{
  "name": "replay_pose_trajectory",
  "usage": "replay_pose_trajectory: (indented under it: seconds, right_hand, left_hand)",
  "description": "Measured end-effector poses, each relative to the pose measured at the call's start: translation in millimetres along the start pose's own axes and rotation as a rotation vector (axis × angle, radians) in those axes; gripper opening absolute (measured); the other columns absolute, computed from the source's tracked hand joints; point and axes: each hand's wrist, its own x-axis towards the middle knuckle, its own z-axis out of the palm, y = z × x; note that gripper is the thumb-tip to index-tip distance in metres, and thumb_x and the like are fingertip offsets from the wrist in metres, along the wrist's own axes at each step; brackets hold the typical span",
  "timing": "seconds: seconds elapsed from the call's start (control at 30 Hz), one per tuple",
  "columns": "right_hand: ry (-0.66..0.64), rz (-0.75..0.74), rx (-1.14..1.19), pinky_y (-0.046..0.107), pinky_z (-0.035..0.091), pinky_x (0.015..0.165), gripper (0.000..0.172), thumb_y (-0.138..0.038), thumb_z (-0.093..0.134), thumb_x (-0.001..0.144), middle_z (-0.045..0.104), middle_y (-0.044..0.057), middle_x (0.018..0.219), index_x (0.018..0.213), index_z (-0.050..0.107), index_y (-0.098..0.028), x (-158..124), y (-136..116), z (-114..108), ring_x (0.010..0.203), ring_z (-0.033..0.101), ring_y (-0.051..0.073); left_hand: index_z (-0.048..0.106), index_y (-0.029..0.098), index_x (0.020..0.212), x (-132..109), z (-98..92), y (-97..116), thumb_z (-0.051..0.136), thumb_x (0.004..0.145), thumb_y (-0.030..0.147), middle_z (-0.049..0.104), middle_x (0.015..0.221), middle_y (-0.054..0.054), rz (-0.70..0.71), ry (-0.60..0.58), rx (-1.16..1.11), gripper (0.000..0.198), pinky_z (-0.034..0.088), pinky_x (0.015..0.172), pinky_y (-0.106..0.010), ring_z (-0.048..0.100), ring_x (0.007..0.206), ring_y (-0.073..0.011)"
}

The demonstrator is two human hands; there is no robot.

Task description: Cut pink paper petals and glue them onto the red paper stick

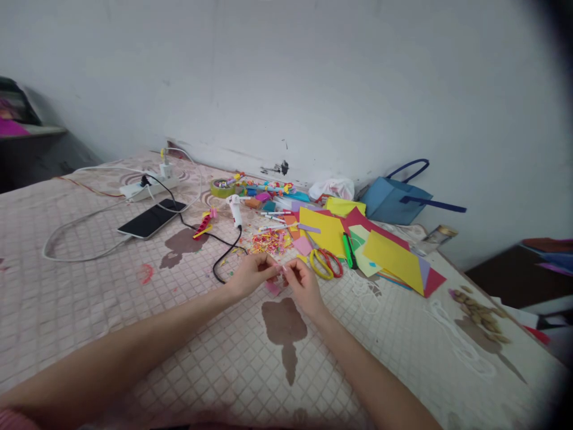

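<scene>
My left hand (pixel 254 273) and my right hand (pixel 304 285) meet above the tiled-pattern tablecloth, thumbs and forefingers pinched together. Whatever sits between the fingertips is tiny, perhaps pinkish, and mostly hidden. Just below them a pink piece of paper (pixel 271 288) shows on the table. Beyond the hands lies a scatter of small red, yellow and pink paper bits (pixel 267 242). To the right of my right hand are yellow-handled scissors (pixel 321 266) and red-handled scissors (pixel 335 263). A white glue gun (pixel 235 210) stands behind my left hand, its black cord trailing towards it.
Coloured paper sheets (pixel 396 254) and a green cutter (pixel 348 249) lie at the right, before a blue bag (pixel 394 200). Leftward are a tablet (pixel 152 219), a power strip (pixel 150 187) and loose cables. White string (pixel 461 343) and peanut-like pieces (pixel 481 313) lie far right.
</scene>
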Motion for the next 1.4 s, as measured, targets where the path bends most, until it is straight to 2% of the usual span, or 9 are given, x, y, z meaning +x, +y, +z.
replay_pose_trajectory:
  seconds: [0.13,0.3,0.63,1.03,1.2,1.4]
  right_hand:
    - [-0.008,0.010,-0.010,0.024,0.039,0.054,0.019,-0.034,0.051,0.085,0.049,-0.003,0.063,0.073,0.052,-0.020,0,2,2,0.057,0.048,0.012]
    - [-0.042,0.030,0.000,0.024,0.039,0.052,0.023,-0.038,0.050,0.085,0.050,-0.003,0.060,0.071,0.052,-0.019,1,2,2,0.054,0.048,0.012]
    - [0.012,0.024,-0.014,0.024,0.039,0.052,0.022,-0.036,0.051,0.084,0.051,-0.002,0.060,0.069,0.052,-0.020,2,1,3,0.054,0.048,0.012]
    - [0.013,-0.021,-0.030,0.024,0.039,0.054,0.018,-0.034,0.051,0.084,0.051,-0.002,0.063,0.073,0.053,-0.020,-1,1,3,0.057,0.048,0.013]
    - [0.010,-0.017,-0.013,0.023,0.040,0.052,0.020,-0.036,0.050,0.085,0.050,-0.003,0.061,0.073,0.051,-0.020,-1,1,4,0.055,0.048,0.012]
    - [0.030,0.008,0.002,0.023,0.038,0.051,0.021,-0.036,0.051,0.084,0.049,-0.004,0.059,0.071,0.051,-0.020,2,3,1,0.053,0.047,0.012]
  left_hand:
    - [0.053,0.013,0.068,-1,0.3,0,0.063,0.071,0.038,0.057,0.056,0.001,-0.013,-0.003,0.027,0.027,0.044,0.052,-0.022,0.055,0.051,-0.0107]
    - [0.053,0.014,0.066,-1,-0.9,0,0.060,0.072,0.039,0.057,0.055,0.001,0.043,0.042,0.083,0.026,0.042,0.050,-0.022,0.053,0.051,-0.0108]
    - [0.055,0.014,0.068,0,-2.4,0,0.060,0.073,0.041,0.058,0.054,0.001,0.043,0.051,0.094,0.028,0.043,0.051,-0.022,0.055,0.051,-0.0116]
    - [0.053,0.015,0.064,1,-6.2,-2,0.061,0.072,0.036,0.061,0.054,-0.001,0.005,-0.025,0.222,0.024,0.039,0.047,-0.021,0.058,0.051,-0.0134]
    - [0.055,0.014,0.064,0,-6.1,6,0.064,0.070,0.039,0.062,0.053,0.000,0.019,-0.049,0.149,0.027,0.040,0.047,-0.020,0.055,0.048,-0.0111]
    - [0.057,0.014,0.059,3,-8.6,10,0.068,0.064,0.044,0.061,0.050,0.000,-0.078,-0.028,0.079,0.033,0.045,0.050,-0.022,0.057,0.048,-0.0117]
